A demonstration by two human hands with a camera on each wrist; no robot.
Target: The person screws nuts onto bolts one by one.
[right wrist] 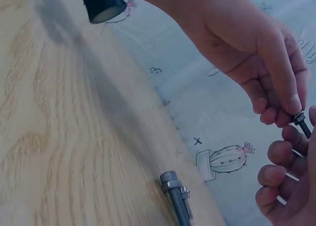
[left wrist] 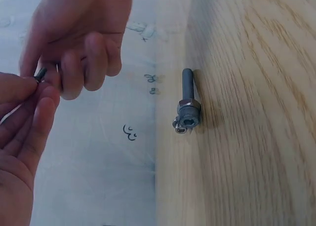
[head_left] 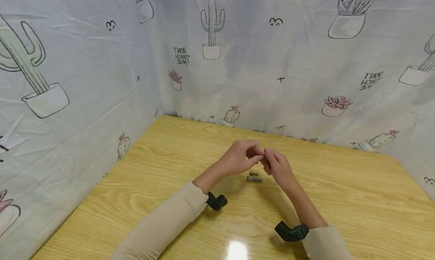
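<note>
My left hand (head_left: 242, 158) and right hand (head_left: 278, 168) meet above the table, fingertips close together. Between them is a small dark bolt (right wrist: 304, 125) with a nut near its head. In the right wrist view, the left thumb and fingers pinch its head end, while the right fingers hold the shank, partly hidden. The left wrist view shows only a short piece of this bolt (left wrist: 41, 74). Below the hands, a large socket-head bolt (head_left: 255, 179) with a nut against its head lies on the table. Alongside it lies a smaller socket-head bolt (head_left: 253, 173), also carrying a nut.
The wood-grain table (head_left: 190, 154) runs back to a pale cactus-print cloth (head_left: 251, 82) hung behind it and on the left. Dark curved pieces (head_left: 217, 202) sit at both wrists beside the beige sleeves (head_left: 170, 222).
</note>
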